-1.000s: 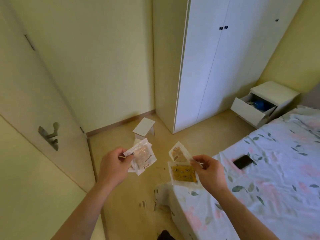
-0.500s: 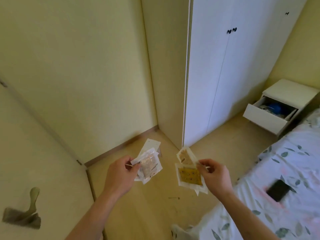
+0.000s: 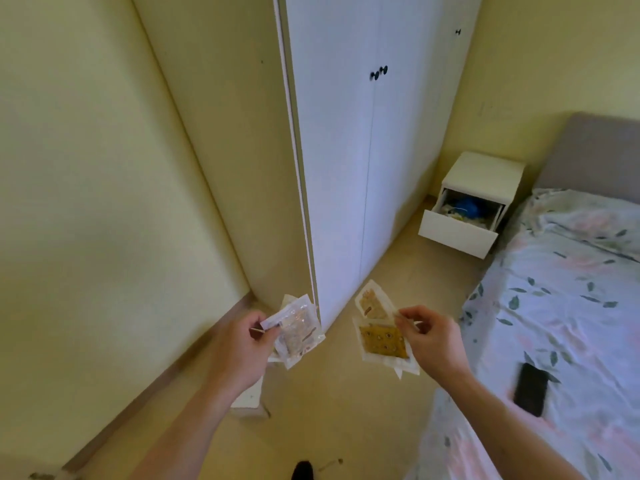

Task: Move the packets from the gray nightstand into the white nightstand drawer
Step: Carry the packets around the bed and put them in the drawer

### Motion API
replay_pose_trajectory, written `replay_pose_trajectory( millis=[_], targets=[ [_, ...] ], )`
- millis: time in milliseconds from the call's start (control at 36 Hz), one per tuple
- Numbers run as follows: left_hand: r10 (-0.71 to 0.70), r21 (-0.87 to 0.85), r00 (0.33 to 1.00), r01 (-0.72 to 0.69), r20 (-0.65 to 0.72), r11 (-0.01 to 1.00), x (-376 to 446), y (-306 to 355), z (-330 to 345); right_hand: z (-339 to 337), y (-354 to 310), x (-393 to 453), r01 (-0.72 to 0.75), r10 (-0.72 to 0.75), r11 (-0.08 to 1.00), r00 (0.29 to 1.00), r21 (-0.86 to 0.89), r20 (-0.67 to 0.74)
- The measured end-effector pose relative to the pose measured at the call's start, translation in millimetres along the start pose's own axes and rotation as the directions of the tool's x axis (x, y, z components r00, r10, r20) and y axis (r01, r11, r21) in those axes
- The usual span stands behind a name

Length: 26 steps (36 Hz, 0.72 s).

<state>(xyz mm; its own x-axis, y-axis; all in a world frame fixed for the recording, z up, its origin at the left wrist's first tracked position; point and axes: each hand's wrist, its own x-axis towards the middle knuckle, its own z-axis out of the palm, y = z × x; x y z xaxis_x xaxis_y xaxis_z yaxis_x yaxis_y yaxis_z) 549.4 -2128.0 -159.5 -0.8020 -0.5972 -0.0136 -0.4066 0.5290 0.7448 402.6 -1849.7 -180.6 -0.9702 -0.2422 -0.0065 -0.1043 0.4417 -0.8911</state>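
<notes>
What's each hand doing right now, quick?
Left hand: closed, pinching clear packets.
Right hand: closed, pinching packets with brown contents.

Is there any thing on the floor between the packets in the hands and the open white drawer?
Nothing visible blocks it. The clear plastic packets are held over bare beige floor running to the open white nightstand drawer, between the tall white wardrobe and the floral-sheeted bed.

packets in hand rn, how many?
4 visible, more may hide behind. Left hand pinches two overlapped clear packets. Right hand holds the pale packet above the mustard packet.
</notes>
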Motion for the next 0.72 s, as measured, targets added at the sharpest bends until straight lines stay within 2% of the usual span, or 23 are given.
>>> replay_pose_trajectory(
  millis=[167, 389, 528, 722],
  targets=[
    [0.091, -0.006, 0.981, -0.091, 0.173, 0.996, 117, 29, 25, -1, -1, 66, -0.09, 0.086, 0.996, 0.98, -0.014, -0.179],
    [0.244, -0.005, 0.896, -0.26, 0.371, 0.966, 230, 96, 102, -40, 15, 126, -0.212, 0.21, 0.977, 0.897, 0.038, -0.39],
    [0.315, -0.026, 0.845, -0.338, 0.433, 0.941, 287, 144, 156, -70, 27, 175, -0.259, 0.256, 0.964, 0.835, 0.064, -0.486],
    [0.346, -0.017, 0.809, -0.385, 0.475, 0.923, 365, 214, 231, -118, 50, 269, -0.291, 0.272, 0.956, 0.809, 0.047, -0.521]
  ],
)
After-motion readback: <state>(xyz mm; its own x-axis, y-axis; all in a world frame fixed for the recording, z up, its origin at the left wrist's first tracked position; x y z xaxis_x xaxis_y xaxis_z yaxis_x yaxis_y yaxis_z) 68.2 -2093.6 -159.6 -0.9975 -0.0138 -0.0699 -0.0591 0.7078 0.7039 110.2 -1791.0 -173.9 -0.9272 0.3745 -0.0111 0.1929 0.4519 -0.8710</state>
